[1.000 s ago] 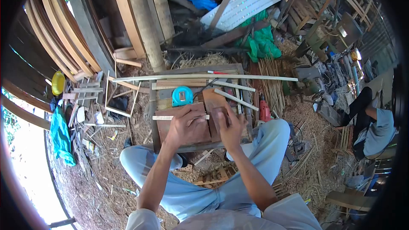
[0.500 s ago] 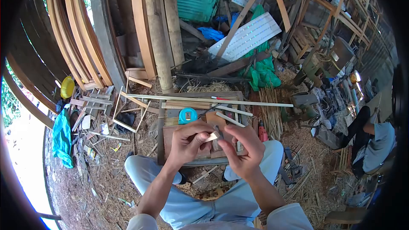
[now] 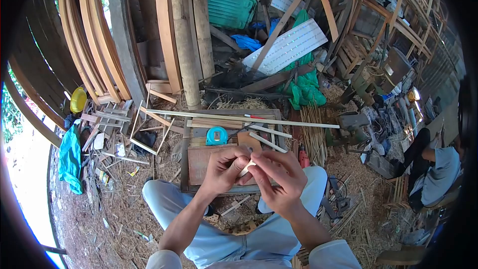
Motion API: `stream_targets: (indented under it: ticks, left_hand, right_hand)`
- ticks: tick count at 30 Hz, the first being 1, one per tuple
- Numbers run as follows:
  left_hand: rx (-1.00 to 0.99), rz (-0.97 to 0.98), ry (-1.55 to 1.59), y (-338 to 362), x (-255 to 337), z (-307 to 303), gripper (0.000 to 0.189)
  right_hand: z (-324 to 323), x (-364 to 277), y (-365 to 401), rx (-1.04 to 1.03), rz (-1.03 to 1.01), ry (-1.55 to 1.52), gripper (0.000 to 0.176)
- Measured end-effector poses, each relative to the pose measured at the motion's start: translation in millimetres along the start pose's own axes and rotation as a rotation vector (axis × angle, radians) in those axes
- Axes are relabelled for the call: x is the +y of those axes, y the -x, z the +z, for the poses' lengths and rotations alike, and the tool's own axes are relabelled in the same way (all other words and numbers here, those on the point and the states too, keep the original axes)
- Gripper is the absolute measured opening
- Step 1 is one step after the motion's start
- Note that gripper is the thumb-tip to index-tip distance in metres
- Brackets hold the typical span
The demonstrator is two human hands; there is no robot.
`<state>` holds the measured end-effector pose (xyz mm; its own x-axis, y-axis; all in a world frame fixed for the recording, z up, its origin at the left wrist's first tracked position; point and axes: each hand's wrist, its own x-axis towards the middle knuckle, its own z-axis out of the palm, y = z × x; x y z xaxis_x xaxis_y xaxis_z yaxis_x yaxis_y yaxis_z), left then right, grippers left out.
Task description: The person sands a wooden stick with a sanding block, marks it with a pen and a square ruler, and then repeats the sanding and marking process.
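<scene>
In the middle of the head view, my left hand (image 3: 222, 171) pinches a small pale piece of wood (image 3: 245, 169) between thumb and fingers. My right hand (image 3: 282, 175) meets it from the other side, its thumb and fingertips closed on the near end of the piece. The fingers cover most of the wood. Both hands are above a low wooden worktable (image 3: 199, 168). Beyond them lie a teal tape measure (image 3: 216, 136), a brown block (image 3: 247, 140) and a short pale strip (image 3: 267, 142).
A long thin wood strip (image 3: 294, 122) crosses the table's far side. A red tool (image 3: 303, 158) stands right of the table. Bamboo sticks (image 3: 312, 129) lie beyond it. Shavings and scraps cover the ground. Another person (image 3: 440, 169) sits at the far right.
My right hand has moved left and closed its fingertips on the wood piece, which my left hand still holds. The whole view has shifted slightly.
</scene>
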<state>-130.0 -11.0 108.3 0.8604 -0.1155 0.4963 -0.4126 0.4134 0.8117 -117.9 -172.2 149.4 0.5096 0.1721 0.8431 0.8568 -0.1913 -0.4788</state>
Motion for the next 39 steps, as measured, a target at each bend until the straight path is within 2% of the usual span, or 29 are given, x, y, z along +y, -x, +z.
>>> stream_targets:
  ticks: [3, 7, 9, 12, 14, 16, 17, 18, 19, 21, 22, 24, 25, 27, 30, 32, 33, 34, 36, 37, 38, 39]
  left_hand:
    - [0.025, -0.053, -0.014, -1, 5, 2, 0.020]
    - [0.070, -0.119, -0.048, 1, 10, 9, 0.017]
    - [0.169, -0.289, 0.019, 1, 14, 13, 0.020]
    - [0.194, -0.352, 0.174, -1, 8, 13, 0.024]
    - [0.189, -0.366, 0.211, -2, 8, 15, 0.030]
    - [0.342, -0.414, 0.389, -9, 18, 25, 0.036]
    - [0.344, -0.404, 0.469, -9, 14, 20, 0.040]
    - [0.357, -0.405, 0.469, -12, 8, 13, 0.040]
    - [0.433, -0.355, 0.413, -16, 0, 4, 0.039]
    - [0.562, -0.190, 0.360, -15, -25, -24, 0.036]
    - [0.566, -0.195, 0.359, -13, -34, -40, 0.036]
    - [0.888, -0.166, -0.044, -3, -48, -72, 0.033]
    - [0.889, -0.180, -0.043, 6, -56, -83, 0.033]
    - [1.085, -0.100, -0.138, 31, -71, -102, 0.024]
    - [1.126, -0.203, -0.326, 74, -84, -127, 0.020]
    - [1.109, -0.203, -0.455, 99, -87, -144, 0.020]
    - [1.126, -0.257, -0.670, 105, -81, -146, 0.020]
    - [1.132, -0.306, -0.886, 104, -72, -142, 0.022]
    - [1.131, -0.371, -0.905, 109, -63, -137, 0.022]
    - [1.064, -0.399, -1.127, 114, -62, -139, 0.021]
    - [0.983, -0.426, -1.347, 120, -61, -140, 0.020]
    - [0.995, -0.345, -1.574, 115, -58, -126, 0.023]
  right_hand:
    - [-1, 4, 0, -0.010, 0.004, 0.048, 0.039]
    - [-2, 5, 1, 0.011, 0.138, 0.009, 0.031]
    - [-1, 10, 2, 0.012, 0.193, -0.036, 0.027]
    - [6, 17, 5, 0.106, 0.256, -0.090, 0.017]
    - [8, 19, 11, 0.176, 0.481, -0.228, 0.018]
    - [7, 28, 22, 0.129, 0.481, -0.221, 0.022]
    - [5, 29, 26, 0.036, 0.527, -0.213, 0.021]
    - [4, 32, 29, -0.058, 0.572, -0.207, 0.021]
    - [3, 35, 32, -0.068, 0.583, -0.215, 0.021]
    - [1, 42, 35, -0.482, 0.977, -0.293, 0.025]
    - [6, 47, 44, -0.484, 0.983, -0.295, 0.025]
    - [18, 69, 79, -0.550, 1.194, -0.589, 0.030]
    - [25, 82, 98, -0.529, 1.156, -0.665, 0.034]
    - [33, 101, 118, -0.477, 1.180, -0.705, 0.033]
    - [53, 116, 132, -0.344, 1.218, -0.698, 0.028]
    - [59, 113, 125, -0.398, 1.180, -0.360, 0.024]
    - [60, 108, 117, -0.414, 1.154, -0.219, 0.026]
    - [59, 109, 116, -0.412, 1.165, -0.218, 0.026]
    - [56, 112, 118, -0.317, 0.655, 0.222, 0.033]
    - [49, 115, 117, -0.338, 0.664, 0.259, 0.050]
    - [49, 116, 123, -0.344, 0.676, 0.254, 0.050]
    - [49, 117, 129, -0.286, 0.597, 0.415, 0.055]
